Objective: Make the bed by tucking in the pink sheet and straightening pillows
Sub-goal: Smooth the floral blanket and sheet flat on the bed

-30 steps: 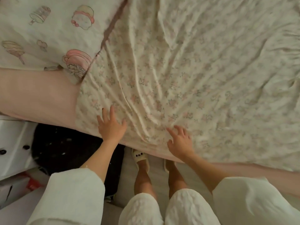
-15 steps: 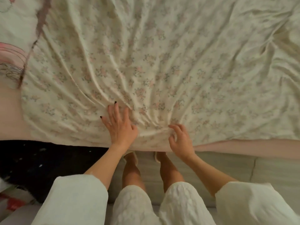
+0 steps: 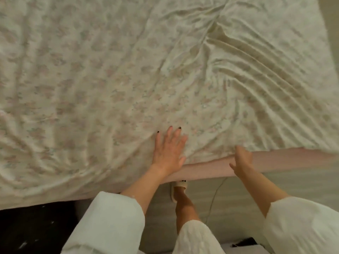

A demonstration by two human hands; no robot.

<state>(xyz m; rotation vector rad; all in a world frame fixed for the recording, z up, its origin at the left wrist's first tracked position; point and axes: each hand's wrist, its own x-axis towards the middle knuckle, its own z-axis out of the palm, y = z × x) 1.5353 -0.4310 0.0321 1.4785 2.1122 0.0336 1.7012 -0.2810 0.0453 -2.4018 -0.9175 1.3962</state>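
- My left hand [image 3: 167, 153] lies flat, fingers straight and spread, pressing the floral sheet [image 3: 110, 79] near the bed's near edge.
- My right hand [image 3: 241, 162] is at the sheet's hem, just right of the left hand; fingers are loosely extended, and I cannot tell whether they pinch the fabric.
- The floral sheet covers the bed top, with deep diagonal wrinkles at the upper right.
- The pink sheet [image 3: 275, 160] shows as a band along the mattress side, below the floral hem, running from under my left wrist to the right.
- One slipper [image 3: 178, 187] stands on the floor beside the bed.
- A thin cable [image 3: 214, 195] lies on the floor right of it.
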